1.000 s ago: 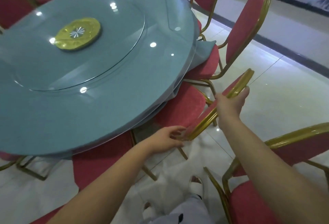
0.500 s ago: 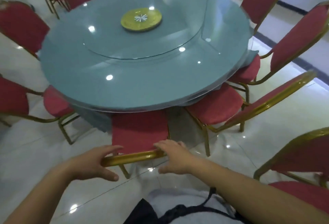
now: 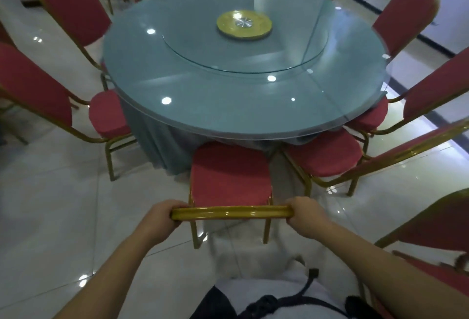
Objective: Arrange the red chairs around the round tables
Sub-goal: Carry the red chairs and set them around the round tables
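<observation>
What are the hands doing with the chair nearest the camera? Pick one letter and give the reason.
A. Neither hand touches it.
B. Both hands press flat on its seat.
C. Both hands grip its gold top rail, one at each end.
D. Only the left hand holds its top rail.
C: the left hand and the right hand curl round opposite ends of the gold top rail, and the red seat beyond them is untouched.
</observation>
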A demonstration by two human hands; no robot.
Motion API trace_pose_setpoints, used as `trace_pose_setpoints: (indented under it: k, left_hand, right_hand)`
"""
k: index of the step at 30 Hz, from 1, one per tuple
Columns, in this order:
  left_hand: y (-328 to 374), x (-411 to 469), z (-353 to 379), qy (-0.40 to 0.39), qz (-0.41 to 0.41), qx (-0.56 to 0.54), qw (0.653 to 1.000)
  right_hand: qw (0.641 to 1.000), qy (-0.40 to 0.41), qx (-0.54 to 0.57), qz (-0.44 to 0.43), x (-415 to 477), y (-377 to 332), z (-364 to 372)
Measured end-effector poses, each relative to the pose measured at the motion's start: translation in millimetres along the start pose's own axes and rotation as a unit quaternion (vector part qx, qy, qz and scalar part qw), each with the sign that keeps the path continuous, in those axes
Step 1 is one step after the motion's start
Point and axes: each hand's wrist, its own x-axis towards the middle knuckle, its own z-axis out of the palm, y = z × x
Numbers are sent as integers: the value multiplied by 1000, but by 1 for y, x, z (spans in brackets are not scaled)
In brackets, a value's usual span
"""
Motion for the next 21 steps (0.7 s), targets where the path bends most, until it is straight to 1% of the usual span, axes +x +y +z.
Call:
trace_pose_setpoints:
  k: [3,7,10,15,19,21]
  left_hand:
    - [8,-4,27,-13,44,-15,999]
    - [30,10,49,-38,54,-9,998]
    - [47,24,53,-42,62,-2,997]
    - [67,51,40,-41,35,-24,998]
    - [69,67,20,-6,10,-4,1000]
    - [69,69,15,19,-10,-1,1000]
  right_hand:
    - [999,-7,30,27,-17,28,-1]
    - [997,-12,37,67,-13,55,-17]
    - [994,19,41,96,-2,66,-27]
    - [990,47,36,126,19,66,-41]
    - [991,49,41,114,35,61,-40]
    - [993,29,53,101,42,59,-39]
